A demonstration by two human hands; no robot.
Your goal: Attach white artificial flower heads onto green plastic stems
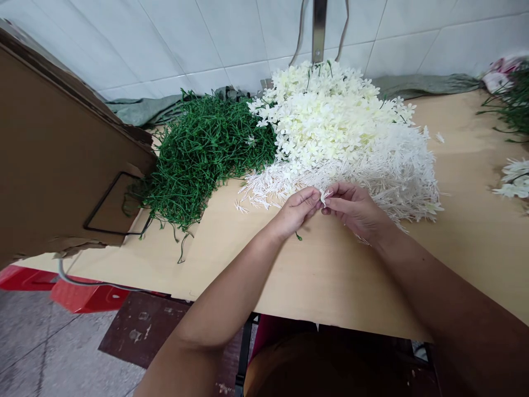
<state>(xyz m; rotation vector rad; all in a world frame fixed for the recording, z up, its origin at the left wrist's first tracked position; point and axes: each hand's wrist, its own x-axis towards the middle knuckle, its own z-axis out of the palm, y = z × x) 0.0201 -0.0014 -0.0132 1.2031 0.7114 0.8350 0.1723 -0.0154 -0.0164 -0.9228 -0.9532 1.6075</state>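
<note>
My two hands meet above the near edge of the white heap, fingers pinched together. A small white artificial flower piece (324, 197) is between the fingertips, gripped by my right hand (355, 209). My left hand (298, 212) is closed against it; a green stem tip (298, 237) shows just below this hand, its upper part hidden. Directly behind lie many loose white stamen pieces (400, 171) with thin prongs. Cream-white artificial flower heads (326, 121) are piled higher at the back. To the left spreads a tangled heap of green plastic stems (215, 138).
A large cardboard box (61, 149) stands at the left on the wooden table (289, 281). More white flowers (514, 179) and greenery (514, 105) lie at the right edge. Grey-green cloth (425, 84) runs along the tiled wall. Red plastic stools (88, 295) are below left.
</note>
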